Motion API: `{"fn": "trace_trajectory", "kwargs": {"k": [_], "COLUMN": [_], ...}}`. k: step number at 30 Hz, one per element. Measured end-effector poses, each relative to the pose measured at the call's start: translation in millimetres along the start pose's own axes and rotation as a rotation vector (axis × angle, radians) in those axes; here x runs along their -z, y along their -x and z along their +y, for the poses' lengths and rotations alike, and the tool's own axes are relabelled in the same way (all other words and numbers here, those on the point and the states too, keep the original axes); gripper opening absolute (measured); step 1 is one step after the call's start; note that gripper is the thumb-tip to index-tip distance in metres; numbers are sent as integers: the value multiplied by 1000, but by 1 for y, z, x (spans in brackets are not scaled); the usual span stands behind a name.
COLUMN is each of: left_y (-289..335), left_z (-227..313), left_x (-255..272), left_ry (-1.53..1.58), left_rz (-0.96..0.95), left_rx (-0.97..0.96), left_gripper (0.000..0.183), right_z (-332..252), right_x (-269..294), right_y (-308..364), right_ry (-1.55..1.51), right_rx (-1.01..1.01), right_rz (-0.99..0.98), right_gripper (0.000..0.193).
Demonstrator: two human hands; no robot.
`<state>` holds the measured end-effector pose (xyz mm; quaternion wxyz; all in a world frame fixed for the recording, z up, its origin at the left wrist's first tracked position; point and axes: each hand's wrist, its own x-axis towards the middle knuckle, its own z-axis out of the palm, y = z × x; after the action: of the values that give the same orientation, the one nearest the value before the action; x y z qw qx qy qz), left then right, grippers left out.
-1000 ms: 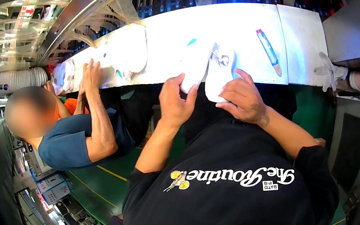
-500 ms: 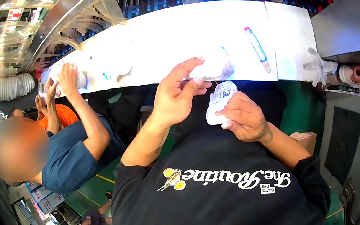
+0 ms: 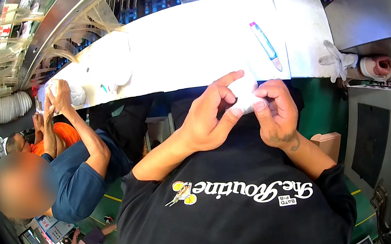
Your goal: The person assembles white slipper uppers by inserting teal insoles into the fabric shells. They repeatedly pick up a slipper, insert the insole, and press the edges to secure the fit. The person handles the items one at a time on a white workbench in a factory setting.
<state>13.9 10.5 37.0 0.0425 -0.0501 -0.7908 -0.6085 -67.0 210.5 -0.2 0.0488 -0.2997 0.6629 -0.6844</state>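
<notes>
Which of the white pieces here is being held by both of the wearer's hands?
The small white piece pinched between left hand and right hand; the others lie on the bright table.

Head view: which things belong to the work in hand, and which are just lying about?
In hand:
- small white piece, pinched between left hand and right hand

Lying about:
- blue-and-pink pen on the white table
- white glove at the table's right end
- co-worker's hands, busy with their own white item

Showing two hands, left hand [image 3: 206,118] and right hand [image 3: 276,114], pinching one small white piece [image 3: 245,95]. Lying on one white table [image 3: 191,46]: one blue-and-pink pen [image 3: 266,46], one white glove [image 3: 336,59]. Working alongside: one co-worker's hand [image 3: 59,95].
</notes>
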Motion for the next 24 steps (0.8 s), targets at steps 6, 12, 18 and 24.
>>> {"fn": "trace_trajectory", "kwargs": {"k": [6, 12, 18, 24], "left_y": [6, 10, 12, 12], "left_z": [-12, -13, -18, -24], "left_x": [-18, -21, -22, -24], "left_ry": [-134, -137, -83, -44], "left_rz": [124, 148, 178, 210], "left_rx": [-143, -159, -134, -145], "left_gripper": [20, 20, 20, 19], "right_z": [-5, -9, -9, -10], "right_x": [-1, -3, -6, -10], "right_y": [8, 6, 10, 9], "right_ry": [15, 54, 50, 90], "right_rx": [7, 42, 6, 16], "right_rz": [12, 7, 29, 48], "right_gripper": [18, 21, 22, 23]}}
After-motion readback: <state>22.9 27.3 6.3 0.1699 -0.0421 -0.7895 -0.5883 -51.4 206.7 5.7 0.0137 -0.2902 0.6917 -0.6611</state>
